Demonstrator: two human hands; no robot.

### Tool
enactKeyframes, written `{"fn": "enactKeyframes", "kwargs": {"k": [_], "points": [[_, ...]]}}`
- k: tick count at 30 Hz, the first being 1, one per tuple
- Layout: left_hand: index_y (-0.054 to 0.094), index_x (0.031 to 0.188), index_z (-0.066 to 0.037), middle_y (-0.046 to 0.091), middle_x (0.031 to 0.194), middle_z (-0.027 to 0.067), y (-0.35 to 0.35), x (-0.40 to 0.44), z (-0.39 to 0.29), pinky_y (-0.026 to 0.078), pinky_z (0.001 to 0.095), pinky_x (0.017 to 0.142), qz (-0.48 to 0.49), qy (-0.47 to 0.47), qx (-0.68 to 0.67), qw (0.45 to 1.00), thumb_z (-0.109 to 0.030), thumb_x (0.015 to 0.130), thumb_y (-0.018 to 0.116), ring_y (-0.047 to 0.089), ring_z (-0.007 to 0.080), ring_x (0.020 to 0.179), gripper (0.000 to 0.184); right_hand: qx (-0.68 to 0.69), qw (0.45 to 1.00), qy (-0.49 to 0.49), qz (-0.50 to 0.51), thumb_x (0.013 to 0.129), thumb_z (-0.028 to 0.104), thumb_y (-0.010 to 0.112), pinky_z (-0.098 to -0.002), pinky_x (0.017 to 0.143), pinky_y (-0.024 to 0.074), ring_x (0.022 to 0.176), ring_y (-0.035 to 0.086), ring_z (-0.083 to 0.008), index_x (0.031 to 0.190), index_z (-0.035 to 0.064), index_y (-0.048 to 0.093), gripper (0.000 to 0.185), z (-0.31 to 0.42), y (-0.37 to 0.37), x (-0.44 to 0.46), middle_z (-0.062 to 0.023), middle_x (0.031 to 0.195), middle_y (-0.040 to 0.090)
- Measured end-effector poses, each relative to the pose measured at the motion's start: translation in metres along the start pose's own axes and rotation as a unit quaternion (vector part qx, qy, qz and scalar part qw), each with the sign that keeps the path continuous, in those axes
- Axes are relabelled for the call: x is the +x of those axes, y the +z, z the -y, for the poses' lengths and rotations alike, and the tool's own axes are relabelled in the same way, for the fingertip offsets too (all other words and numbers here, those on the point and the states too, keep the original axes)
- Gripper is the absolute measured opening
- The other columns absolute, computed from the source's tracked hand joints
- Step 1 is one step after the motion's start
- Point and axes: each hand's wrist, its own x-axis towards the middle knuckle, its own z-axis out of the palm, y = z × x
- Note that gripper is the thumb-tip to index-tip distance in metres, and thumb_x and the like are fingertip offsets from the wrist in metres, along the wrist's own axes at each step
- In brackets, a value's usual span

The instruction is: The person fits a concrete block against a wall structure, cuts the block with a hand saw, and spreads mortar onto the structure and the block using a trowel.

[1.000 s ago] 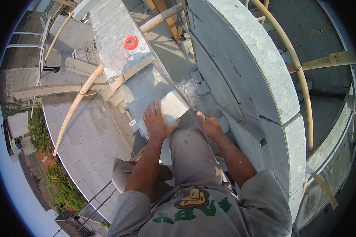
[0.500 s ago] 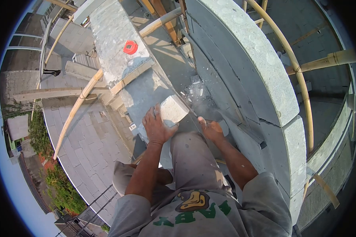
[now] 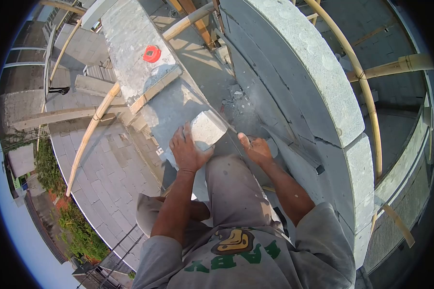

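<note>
My left hand (image 3: 188,150) grips the left side and near corner of a pale lightweight concrete block (image 3: 208,128), steadying it above my knee. The block's right face looks rough. My right hand (image 3: 258,150) is closed, thumb extended, around a thin tool (image 3: 230,127) that reaches up beside the block's right edge. Most of the tool is seen edge-on or hidden by the hand, so its exact kind is unclear. Light rubble and dust (image 3: 238,103) lie on the floor beyond the block.
A curved grey block wall (image 3: 318,72) rises close on my right. A red tape measure (image 3: 152,54) rests on the concrete ledge (image 3: 125,29) ahead, with a wooden strip (image 3: 155,90) nearer me. Bamboo poles (image 3: 94,130) cross at left, over a lower block surface (image 3: 101,164).
The block and both hands appear slightly further left in view, along with the ledge and tape measure, as the camera has shifted. Both hands keep their holds.
</note>
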Motion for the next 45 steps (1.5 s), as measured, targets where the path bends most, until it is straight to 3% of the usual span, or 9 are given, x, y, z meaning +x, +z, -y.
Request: {"fn": "enactKeyframes", "kwargs": {"k": [4, 7, 10, 13, 16, 25, 34, 37, 45], "points": [[0.03, 0.151, -0.007, 0.044, 0.137, 0.0226, -0.004, 0.004, -0.001, 0.028, 0.0533, 0.11, 0.017, -0.014, 0.005, 1.0, -0.049, 0.058, 0.086, 0.04, 0.0392, 0.131, 0.117, 0.179, 0.963, -0.191, -0.058, 0.097, 0.07, 0.034, -0.0498, 0.089, 0.0508, 0.1, 0.066, -0.0439, 0.109, 0.0018, 0.072, 0.08, 0.034, -0.028, -0.022, -0.0259, 0.093, 0.071], [0.029, 0.151, -0.008, 0.044, 0.138, 0.0225, -0.001, -0.003, -0.001, 0.028, 0.0531, 0.11, 0.014, -0.012, 0.001, 1.0, -0.048, 0.057, 0.086, 0.039, 0.0389, 0.132, 0.117, 0.155, 0.971, -0.169, -0.068, 0.097, 0.07, 0.036, -0.05, 0.088, 0.0508, 0.1, 0.066, -0.0453, 0.106, -0.0012, 0.072, 0.08, 0.001, 0.003, -0.011, -0.0272, 0.091, 0.07], [0.029, 0.151, -0.008, 0.044, 0.138, 0.0222, -0.004, 0.002, -0.005, 0.028, 0.053, 0.11, 0.024, -0.019, 0.004, 1.0, -0.048, 0.057, 0.087, 0.039, 0.0386, 0.132, 0.117, -0.068, 0.994, 0.018, -0.088, 0.097, 0.066, 0.045, -0.0386, 0.064, 0.0474, 0.065, 0.056, -0.0212, 0.084, -0.0029, 0.063, 0.073, -0.07, 0.058, 0.04, -0.0131, 0.067, 0.056], [0.029, 0.151, -0.008, 0.044, 0.138, 0.022, -0.007, 0.0, -0.004, 0.028, 0.0526, 0.11, 0.034, -0.026, 0.007, 0.999, -0.048, 0.057, 0.086, 0.039, 0.0383, 0.132, 0.117, 0.051, 0.998, 0.026, -0.013, 0.098, 0.064, 0.045, -0.0377, 0.065, 0.0486, 0.067, 0.058, -0.0208, 0.084, -0.0016, 0.065, 0.07, -0.04, 0.024, 0.019, -0.0138, 0.068, 0.058], [0.029, 0.151, -0.008, 0.043, 0.138, 0.0219, -0.001, 0.004, -0.002, 0.028, 0.0521, 0.11, 0.014, -0.014, 0.007, 1.0, -0.048, 0.058, 0.086, 0.039, 0.0385, 0.132, 0.117, 0.163, 0.973, -0.142, -0.076, 0.097, 0.071, 0.031, -0.0501, 0.088, 0.0505, 0.101, 0.067, -0.0447, 0.11, -0.0038, 0.07, 0.086, 0.017, -0.014, -0.015, -0.0298, 0.095, 0.069], [0.031, 0.151, -0.007, 0.044, 0.137, 0.0231, -0.001, 0.013, 0.001, 0.028, 0.0523, 0.11, 0.008, -0.003, 0.013, 1.0, -0.051, 0.058, 0.085, 0.04, 0.0388, 0.131, 0.116, -0.016, 0.996, 0.07, 0.054, 0.099, 0.068, 0.029, -0.0477, 0.089, 0.0513, 0.106, 0.065, -0.0453, 0.108, -0.0099, 0.068, 0.087, -0.062, 0.03, 0.04, -0.0302, 0.103, 0.069], [0.029, 0.152, -0.007, 0.043, 0.139, 0.0247, -0.003, 0.001, -0.001, 0.027, 0.0519, 0.112, 0.025, -0.016, 0.007, 1.0, -0.051, 0.059, 0.084, 0.039, 0.039, 0.132, 0.116, 0.181, 0.966, -0.176, -0.064, 0.097, 0.071, 0.032, -0.0489, 0.093, 0.0498, 0.106, 0.065, -0.0446, 0.102, -0.008, 0.071, 0.088, 0.007, -0.004, -0.004, -0.0317, 0.104, 0.068], [0.028, 0.152, -0.007, 0.043, 0.139, 0.0246, -0.009, 0.004, -0.005, 0.027, 0.0524, 0.111, 0.049, -0.033, 0.006, 0.998, -0.051, 0.058, 0.084, 0.039, 0.0389, 0.132, 0.117, -0.027, 0.998, 0.041, 0.026, 0.097, 0.071, 0.032, -0.0491, 0.093, 0.0503, 0.103, 0.065, -0.0464, 0.103, -0.0049, 0.072, 0.086, -0.034, 0.035, 0.043, -0.0317, 0.1, 0.068], [0.031, 0.15, -0.007, 0.043, 0.138, 0.0241, -0.004, 0.003, -0.001, 0.029, 0.053, 0.109, 0.01, -0.006, 0.005, 1.0, -0.05, 0.058, 0.085, 0.04, 0.0392, 0.131, 0.116, 0.169, 0.961, -0.192, -0.108, 0.097, 0.073, 0.031, -0.0491, 0.086, 0.052, 0.086, 0.069, -0.0438, 0.093, -0.0029, 0.073, 0.086, 0.035, -0.02, -0.008, -0.0266, 0.084, 0.069]]}}
